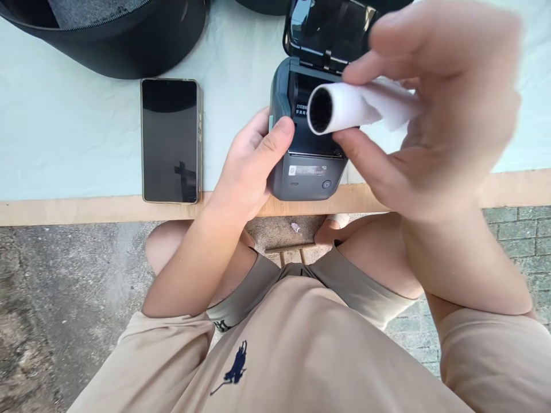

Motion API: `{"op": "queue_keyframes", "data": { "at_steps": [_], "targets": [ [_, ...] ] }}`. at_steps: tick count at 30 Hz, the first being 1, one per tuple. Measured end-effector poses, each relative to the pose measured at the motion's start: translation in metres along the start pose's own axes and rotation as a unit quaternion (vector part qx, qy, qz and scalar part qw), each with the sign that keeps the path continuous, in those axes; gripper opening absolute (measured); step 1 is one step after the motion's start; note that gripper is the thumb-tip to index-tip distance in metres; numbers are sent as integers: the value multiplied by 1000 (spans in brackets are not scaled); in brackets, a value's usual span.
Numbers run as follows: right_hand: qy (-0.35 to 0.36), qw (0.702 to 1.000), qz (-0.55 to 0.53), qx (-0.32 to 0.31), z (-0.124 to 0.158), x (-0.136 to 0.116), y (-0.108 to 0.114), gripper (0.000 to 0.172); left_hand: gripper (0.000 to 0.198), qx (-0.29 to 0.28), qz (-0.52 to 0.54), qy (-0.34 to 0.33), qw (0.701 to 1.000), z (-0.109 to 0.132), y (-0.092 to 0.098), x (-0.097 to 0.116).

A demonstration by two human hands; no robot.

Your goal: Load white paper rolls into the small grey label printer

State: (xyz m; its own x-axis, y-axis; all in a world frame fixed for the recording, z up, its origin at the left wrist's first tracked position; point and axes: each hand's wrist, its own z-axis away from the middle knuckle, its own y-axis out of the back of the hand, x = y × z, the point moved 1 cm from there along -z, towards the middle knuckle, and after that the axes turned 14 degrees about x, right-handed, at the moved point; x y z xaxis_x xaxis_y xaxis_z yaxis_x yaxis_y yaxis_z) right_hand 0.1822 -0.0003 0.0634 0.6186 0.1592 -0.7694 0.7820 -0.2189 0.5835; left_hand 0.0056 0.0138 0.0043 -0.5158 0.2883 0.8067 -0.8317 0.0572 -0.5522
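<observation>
My left hand (253,155) grips the left side of a small dark label printer (316,178), its thumb lying along the top edge. The printer's glossy black lid (329,34) stands raised at the back, and part of the inside is hidden. Above the opening, my right hand (447,103) pinches a white paper roll (348,109) between thumb and fingers. The roll's hollow, dark end faces left, and a loose strip of its paper trails toward my palm. Motion blurs the back of my right hand.
A smartphone (170,140) with a dark screen lies left of the printer. Behind it stands a black zippered case (129,40), open at the top. The pale-covered table (64,137) ends in a wooden front edge (86,210), with my knees below it.
</observation>
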Motion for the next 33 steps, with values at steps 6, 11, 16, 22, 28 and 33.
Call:
{"op": "queue_keyframes", "data": {
  "at_steps": [6,11,16,22,28,33],
  "targets": [
    [222,965,139,23,-3,-17,-11,34,15,9,6,6,1000,1,0,-2],
    [198,961,190,6,-6,-23,-15,29,11,22,30,4,999,3,0,-3],
    [221,965,140,30,-5,-21,-11,30,13,16,43,17,999,3,0,-4],
    [236,967,91,38,-2,-14,-9,27,20,6,34,0,999,3,1,-4],
    [311,949,-22,39,-2,-10,-14,27,41,3,40,-21,999,0,2,-10],
    [332,942,27,35,-1,-11,-21,31,36,-19,12,-29,999,-5,7,-8]
  ]
}}
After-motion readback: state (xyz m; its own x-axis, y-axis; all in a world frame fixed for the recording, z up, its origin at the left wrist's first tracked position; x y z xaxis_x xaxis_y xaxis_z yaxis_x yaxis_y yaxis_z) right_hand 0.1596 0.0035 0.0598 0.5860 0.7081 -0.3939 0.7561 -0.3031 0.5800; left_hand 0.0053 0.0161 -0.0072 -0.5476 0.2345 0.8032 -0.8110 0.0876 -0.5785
